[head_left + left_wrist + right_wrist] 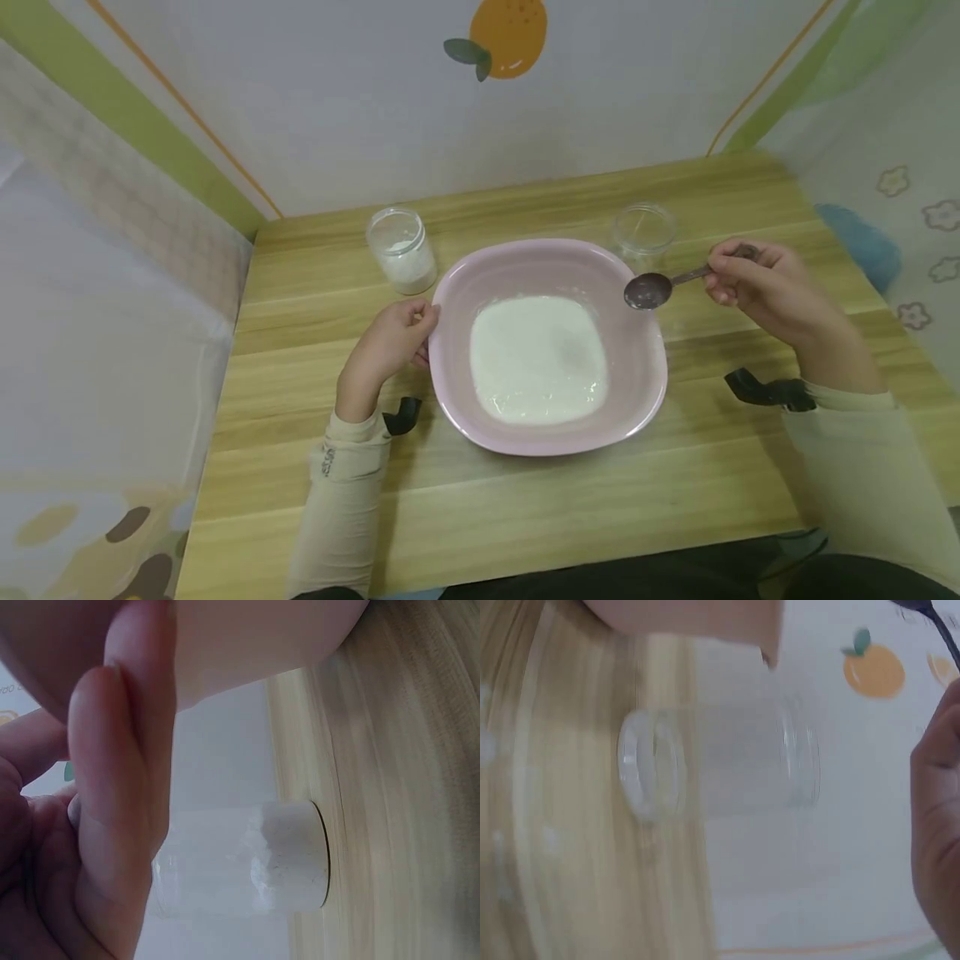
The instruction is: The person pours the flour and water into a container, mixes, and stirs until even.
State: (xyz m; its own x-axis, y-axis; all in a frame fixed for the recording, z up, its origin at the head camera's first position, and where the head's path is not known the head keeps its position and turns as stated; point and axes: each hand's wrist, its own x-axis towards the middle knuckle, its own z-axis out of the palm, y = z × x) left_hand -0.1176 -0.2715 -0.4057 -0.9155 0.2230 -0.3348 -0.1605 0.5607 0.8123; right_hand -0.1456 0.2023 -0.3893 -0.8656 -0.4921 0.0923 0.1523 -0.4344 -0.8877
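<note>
A pink basin (pixel 551 442) stands mid-table with a smooth white mixture (pixel 536 358) in its bottom. My left hand (pixel 390 342) pinches the basin's left rim, thumb on top and fingers beneath the edge, which the left wrist view shows from below. In my right hand (pixel 772 292) is a dark brown measuring spoon (pixel 648 291), gripped by its handle. The bowl of the spoon hangs over the basin's right rim, with a little residue in it. Behind the left hand stands an open clear jar (pixel 405 258), partly filled with white powder (pixel 296 855).
A second clear jar (pixel 735 761), see-through and lidless, stands behind the basin's right side. The wooden table (pixel 300 417) meets a pale wall with a printed orange (pixel 510 37) at the back. Black straps (pixel 768 390) stick out by both wrists.
</note>
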